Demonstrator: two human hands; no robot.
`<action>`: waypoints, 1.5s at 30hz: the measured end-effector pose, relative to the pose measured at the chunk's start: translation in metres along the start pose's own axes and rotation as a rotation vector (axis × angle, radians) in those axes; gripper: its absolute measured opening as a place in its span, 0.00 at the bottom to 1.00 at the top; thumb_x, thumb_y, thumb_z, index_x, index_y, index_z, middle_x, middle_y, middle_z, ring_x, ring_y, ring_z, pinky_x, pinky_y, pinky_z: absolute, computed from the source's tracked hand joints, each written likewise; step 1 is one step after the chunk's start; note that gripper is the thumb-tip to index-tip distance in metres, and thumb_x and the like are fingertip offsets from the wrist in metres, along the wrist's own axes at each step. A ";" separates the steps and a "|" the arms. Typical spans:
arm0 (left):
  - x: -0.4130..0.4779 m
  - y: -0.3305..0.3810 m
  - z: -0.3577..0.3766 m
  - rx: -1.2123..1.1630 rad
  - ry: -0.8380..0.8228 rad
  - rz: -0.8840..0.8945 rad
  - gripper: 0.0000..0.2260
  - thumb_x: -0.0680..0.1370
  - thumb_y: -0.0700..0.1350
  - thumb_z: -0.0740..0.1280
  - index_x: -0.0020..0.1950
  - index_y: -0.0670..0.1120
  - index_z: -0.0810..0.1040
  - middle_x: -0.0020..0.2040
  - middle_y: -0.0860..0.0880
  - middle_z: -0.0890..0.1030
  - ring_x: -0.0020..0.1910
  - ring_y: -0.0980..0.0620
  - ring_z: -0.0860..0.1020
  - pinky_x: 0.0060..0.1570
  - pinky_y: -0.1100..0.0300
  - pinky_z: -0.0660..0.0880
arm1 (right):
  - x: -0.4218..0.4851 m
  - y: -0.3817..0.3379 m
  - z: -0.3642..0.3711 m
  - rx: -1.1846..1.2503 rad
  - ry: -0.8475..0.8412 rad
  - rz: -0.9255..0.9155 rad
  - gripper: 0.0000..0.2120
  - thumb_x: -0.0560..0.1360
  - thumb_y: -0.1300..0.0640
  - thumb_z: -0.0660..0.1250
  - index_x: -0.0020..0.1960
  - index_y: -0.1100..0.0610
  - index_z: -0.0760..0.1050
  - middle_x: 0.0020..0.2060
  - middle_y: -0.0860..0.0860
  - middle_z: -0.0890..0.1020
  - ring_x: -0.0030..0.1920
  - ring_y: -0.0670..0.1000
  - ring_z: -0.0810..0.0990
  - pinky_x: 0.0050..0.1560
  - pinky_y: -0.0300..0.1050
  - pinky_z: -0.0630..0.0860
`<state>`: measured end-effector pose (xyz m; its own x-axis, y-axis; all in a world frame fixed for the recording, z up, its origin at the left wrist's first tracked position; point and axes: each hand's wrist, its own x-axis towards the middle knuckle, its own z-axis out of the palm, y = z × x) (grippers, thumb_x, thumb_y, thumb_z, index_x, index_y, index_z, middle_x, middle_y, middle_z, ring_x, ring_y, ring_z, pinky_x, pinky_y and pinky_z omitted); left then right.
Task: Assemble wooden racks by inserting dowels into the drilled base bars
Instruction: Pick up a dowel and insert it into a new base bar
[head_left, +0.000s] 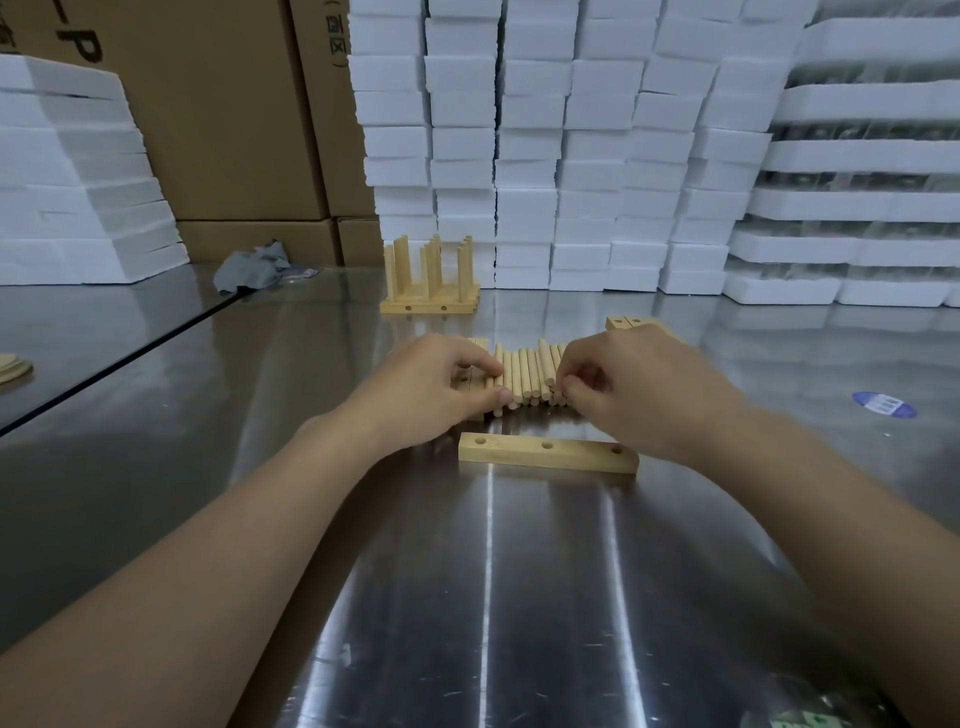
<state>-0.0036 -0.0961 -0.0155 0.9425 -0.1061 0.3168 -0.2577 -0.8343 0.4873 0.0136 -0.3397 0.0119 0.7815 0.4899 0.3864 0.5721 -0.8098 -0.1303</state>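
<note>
A wooden base bar (548, 457) with three drilled holes lies flat on the steel table, just in front of both hands. Behind it lies a row of several loose dowels (527, 375), side by side. My left hand (434, 387) pinches a dowel at the row's left end between thumb and fingers. My right hand (636, 387) has its fingers curled onto the dowels at the row's right end. More base bars (631, 322) lie behind my right hand, and another sits partly hidden under my left hand.
An assembled rack (430, 283) with upright dowels stands further back. White foam blocks (571, 145) are stacked along the back and left, with cardboard boxes (223, 119) between. A grey rag (253, 270) and a blue sticker (884, 404) lie on the table.
</note>
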 end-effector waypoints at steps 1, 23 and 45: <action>0.000 0.001 0.001 0.005 0.010 0.007 0.17 0.77 0.61 0.76 0.65 0.58 0.85 0.65 0.58 0.83 0.65 0.57 0.78 0.65 0.54 0.76 | 0.001 0.002 0.002 -0.008 0.024 0.003 0.08 0.81 0.49 0.64 0.52 0.44 0.82 0.41 0.39 0.80 0.48 0.48 0.79 0.47 0.50 0.80; 0.004 0.006 0.008 0.220 0.053 0.134 0.22 0.77 0.66 0.73 0.68 0.60 0.81 0.62 0.61 0.82 0.61 0.58 0.77 0.55 0.57 0.73 | 0.010 0.008 0.030 -0.075 0.142 -0.078 0.11 0.80 0.44 0.71 0.61 0.43 0.80 0.52 0.45 0.81 0.57 0.52 0.78 0.46 0.47 0.66; 0.005 0.027 -0.010 -0.768 0.263 -0.041 0.11 0.77 0.47 0.79 0.59 0.53 0.88 0.50 0.53 0.90 0.49 0.56 0.88 0.45 0.64 0.78 | 0.009 0.000 -0.002 1.055 0.376 0.345 0.10 0.78 0.61 0.70 0.50 0.46 0.84 0.43 0.48 0.88 0.45 0.52 0.85 0.45 0.50 0.79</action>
<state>-0.0083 -0.1137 0.0071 0.8983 0.1270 0.4206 -0.3877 -0.2211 0.8949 0.0208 -0.3359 0.0169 0.9139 0.0268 0.4051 0.4051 -0.1252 -0.9056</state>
